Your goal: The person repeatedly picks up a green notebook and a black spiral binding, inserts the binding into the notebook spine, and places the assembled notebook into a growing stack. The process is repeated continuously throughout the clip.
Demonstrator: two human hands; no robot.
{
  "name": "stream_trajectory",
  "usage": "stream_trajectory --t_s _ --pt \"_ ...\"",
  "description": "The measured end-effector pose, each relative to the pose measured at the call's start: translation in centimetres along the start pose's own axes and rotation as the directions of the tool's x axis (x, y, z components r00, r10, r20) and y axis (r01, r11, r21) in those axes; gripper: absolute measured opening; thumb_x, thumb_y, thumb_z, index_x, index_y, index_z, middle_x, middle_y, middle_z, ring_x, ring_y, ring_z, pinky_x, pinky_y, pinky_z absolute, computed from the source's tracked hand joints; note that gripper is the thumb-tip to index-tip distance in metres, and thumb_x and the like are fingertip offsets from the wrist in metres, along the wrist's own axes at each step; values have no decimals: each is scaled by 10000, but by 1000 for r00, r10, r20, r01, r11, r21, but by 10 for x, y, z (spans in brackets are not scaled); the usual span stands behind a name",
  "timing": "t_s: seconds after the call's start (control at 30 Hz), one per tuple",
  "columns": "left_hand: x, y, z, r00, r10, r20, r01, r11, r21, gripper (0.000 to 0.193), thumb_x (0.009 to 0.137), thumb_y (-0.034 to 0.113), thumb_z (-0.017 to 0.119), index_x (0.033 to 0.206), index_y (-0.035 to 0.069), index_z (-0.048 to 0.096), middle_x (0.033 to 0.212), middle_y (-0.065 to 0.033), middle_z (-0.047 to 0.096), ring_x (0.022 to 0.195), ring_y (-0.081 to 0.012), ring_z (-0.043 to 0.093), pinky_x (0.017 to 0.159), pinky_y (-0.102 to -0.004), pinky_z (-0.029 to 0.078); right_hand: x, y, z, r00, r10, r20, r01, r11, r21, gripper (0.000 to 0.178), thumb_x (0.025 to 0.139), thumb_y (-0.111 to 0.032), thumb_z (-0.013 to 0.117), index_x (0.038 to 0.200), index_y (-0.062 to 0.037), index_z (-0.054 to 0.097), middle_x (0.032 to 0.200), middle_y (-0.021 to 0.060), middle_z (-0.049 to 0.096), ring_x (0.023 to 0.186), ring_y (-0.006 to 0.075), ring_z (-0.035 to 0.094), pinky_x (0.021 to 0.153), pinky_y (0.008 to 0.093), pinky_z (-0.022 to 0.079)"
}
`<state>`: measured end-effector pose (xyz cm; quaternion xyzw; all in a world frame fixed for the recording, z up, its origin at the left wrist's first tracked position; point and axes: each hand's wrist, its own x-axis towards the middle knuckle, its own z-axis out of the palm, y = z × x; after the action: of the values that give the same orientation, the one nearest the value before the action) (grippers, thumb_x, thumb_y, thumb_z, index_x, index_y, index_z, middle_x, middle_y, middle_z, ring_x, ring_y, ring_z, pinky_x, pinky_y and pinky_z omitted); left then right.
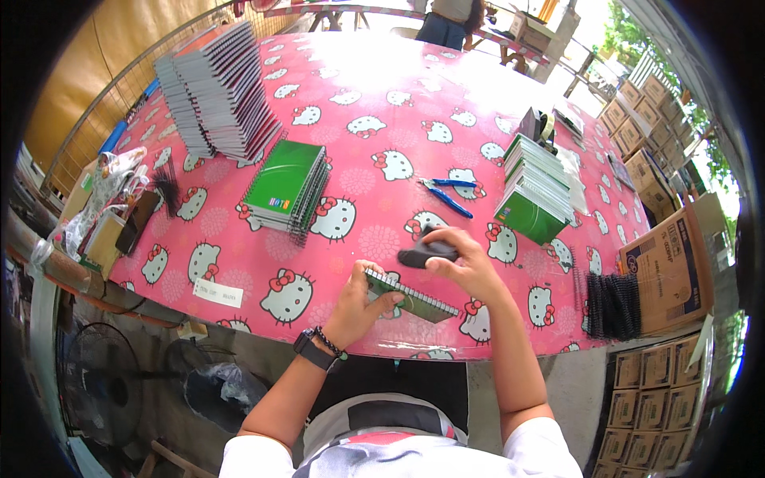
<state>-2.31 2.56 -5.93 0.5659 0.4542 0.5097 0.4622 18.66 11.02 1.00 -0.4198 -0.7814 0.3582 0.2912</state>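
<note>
Near the table's front edge, my left hand (368,307) grips a small green notebook (424,306), tilted, with a row of binding holes or coil along its upper edge. The fingers are closed around its left end, thumb on the cover. My right hand (464,259) is closed on a dark grey, rounded object (428,253) just above the notebook; its kind is hard to make out. Beyond the hands lie blue-handled pliers (450,195) on the table. A stack of green spiral notebooks (285,185) stands to the left, and a row of green-covered notebooks (535,191) to the right.
A tall stack of bound books (215,92) rises at the back left of the pink patterned table (358,147). Black binding coils (613,307) lie beside a cardboard box (668,263) at the right edge. A paper label (217,292) lies front left. Another person (448,22) stands far off.
</note>
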Motion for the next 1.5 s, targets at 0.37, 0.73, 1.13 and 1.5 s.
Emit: stream_trajectory --t_s 0.37,0.73,1.13,1.5 --pt "20 76 22 974 219 -51 -206 961 185 237 767 46 744 940 33 582 872 -76 611 707 -130 611 600 -259 499 -46 -56 4 959 -167 -227 202 970 137 288 778 -113 757 1037 -35 660 1004 82 628 849 161 598 752 278 473" --pt "11 85 26 956 294 10 -294 955 -29 189 781 -98 696 911 -3 599 952 -84 590 840 -109 592 698 -227 515 -51 -59 4 904 -234 -358 309 936 169 282 727 -168 815 884 -30 625 798 39 543 719 126 540 614 256 435" --pt "7 83 18 963 266 -52 -271 946 -178 131 802 -41 713 894 -8 626 927 -75 619 742 -77 598 580 -188 498 -45 -64 13 869 -379 -319 411 911 39 211 826 -157 689 940 -10 589 823 110 554 783 271 542 677 365 453" --pt "10 90 -30 922 305 -237 -299 952 61 193 807 78 750 926 18 610 875 -50 641 800 -107 599 722 -251 488 5 -99 21 890 -440 -121 452 887 97 171 815 -108 676 935 -16 596 816 108 569 790 282 560 692 364 460"
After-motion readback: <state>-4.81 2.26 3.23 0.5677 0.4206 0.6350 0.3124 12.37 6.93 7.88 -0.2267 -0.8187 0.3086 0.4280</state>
